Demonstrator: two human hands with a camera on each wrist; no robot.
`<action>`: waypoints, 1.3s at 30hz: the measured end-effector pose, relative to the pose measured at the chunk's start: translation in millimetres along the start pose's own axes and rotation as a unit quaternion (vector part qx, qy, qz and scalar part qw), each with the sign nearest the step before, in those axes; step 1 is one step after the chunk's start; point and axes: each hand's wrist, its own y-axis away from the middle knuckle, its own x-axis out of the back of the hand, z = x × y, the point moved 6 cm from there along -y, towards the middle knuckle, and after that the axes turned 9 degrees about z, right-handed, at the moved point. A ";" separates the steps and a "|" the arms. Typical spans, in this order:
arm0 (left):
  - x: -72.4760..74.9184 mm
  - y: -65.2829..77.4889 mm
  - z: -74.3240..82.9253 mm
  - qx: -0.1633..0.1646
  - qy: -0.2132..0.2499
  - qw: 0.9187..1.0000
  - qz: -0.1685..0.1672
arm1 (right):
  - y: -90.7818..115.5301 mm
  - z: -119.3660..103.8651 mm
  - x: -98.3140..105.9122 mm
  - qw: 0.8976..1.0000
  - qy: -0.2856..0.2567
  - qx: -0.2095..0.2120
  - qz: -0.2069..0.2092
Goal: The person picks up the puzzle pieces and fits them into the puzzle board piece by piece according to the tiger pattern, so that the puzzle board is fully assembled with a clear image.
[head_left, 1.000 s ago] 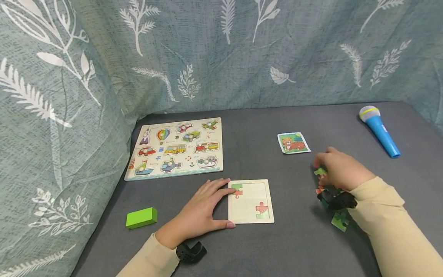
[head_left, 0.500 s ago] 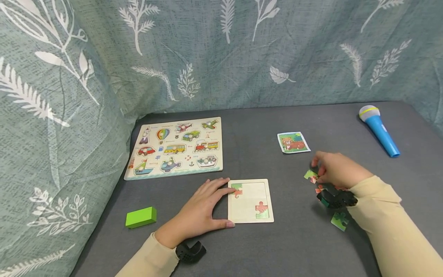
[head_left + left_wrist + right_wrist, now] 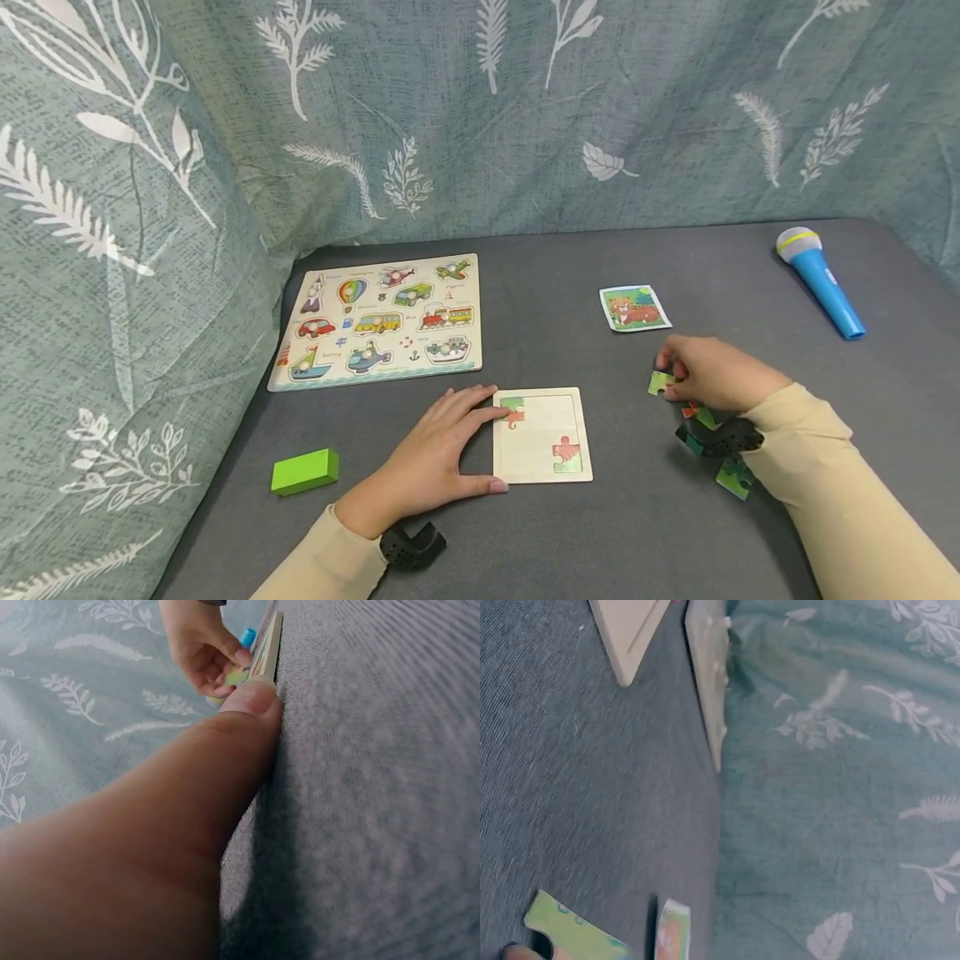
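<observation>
My left hand (image 3: 431,462) lies with its fingers spread against the left side of a square wooden puzzle tray (image 3: 536,477). Its thumb touches the near left corner and a fingertip rests at the upper left. One green and red jigsaw piece (image 3: 513,408) sits in the tray's upper left corner and another jigsaw piece (image 3: 567,456) in its lower right. To the right of the tray, my right hand (image 3: 716,372) pinches a green jigsaw piece (image 3: 660,382), also seen in the right wrist view. Under my right wrist lie loose jigsaw pieces (image 3: 733,479), partly hidden.
A bear picture card (image 3: 636,309) lies beyond my right hand. A toy microphone (image 3: 828,287) is at the far right. The vehicle puzzle board (image 3: 386,375) lies at the back left, and a green block (image 3: 305,472) left of my left hand. Patterned curtain (image 3: 525,167) hangs behind the table.
My right hand has moved left with the green jigsaw piece, away from the loose pieces. My left hand and the tray have stayed in place.
</observation>
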 end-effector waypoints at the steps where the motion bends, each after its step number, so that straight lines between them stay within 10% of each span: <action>1: 0.0 0.4 0.0 0.001 0.000 1.000 0.000 | -1.1 -4.3 -1.3 1.000 -0.003 0.012 0.003; 9: -0.6 1.8 -1.0 0.001 0.000 1.000 0.000 | 0.2 -68.0 -14.9 0.988 -0.042 0.134 0.059; 24: -2.7 -2.5 -0.2 -0.007 -0.003 1.000 0.001 | 8.5 -128.4 -64.3 0.965 -0.145 0.185 0.116; 32: -1.7 -3.3 -0.4 0.001 -0.003 1.000 -0.004 | 14.7 -140.5 -68.7 0.953 0.051 0.230 0.191; 39: -1.4 -2.7 -0.3 0.001 -0.007 1.000 0.000 | 26.3 -155.9 -72.0 0.929 0.139 0.319 0.128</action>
